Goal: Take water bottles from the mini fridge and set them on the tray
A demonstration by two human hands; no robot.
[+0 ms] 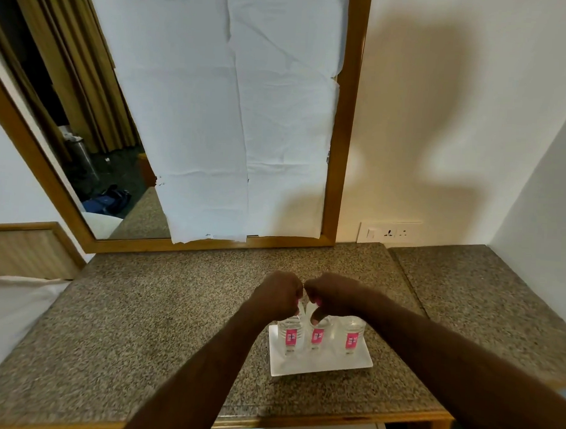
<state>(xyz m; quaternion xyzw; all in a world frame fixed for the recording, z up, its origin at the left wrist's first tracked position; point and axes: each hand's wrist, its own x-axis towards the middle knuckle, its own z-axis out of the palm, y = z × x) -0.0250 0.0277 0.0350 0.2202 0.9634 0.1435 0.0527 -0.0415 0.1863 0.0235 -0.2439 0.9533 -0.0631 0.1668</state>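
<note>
left hand [280, 293] clenched on top of left water bottle [290, 336] | right hand [331, 296] clenched on top of middle water bottle [317, 337] | right water bottle [351, 337] free, 3 o'clock of middle | all upright on white tray [320, 366] | granite surface [140, 321]

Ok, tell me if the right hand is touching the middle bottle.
Touching. The head view shows the right hand closed over the top of the middle bottle, a finger wrapped down against its neck.

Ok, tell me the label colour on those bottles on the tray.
Bright pink labels on the clear bottles; lettering is unreadable. The head view shows it.
</note>
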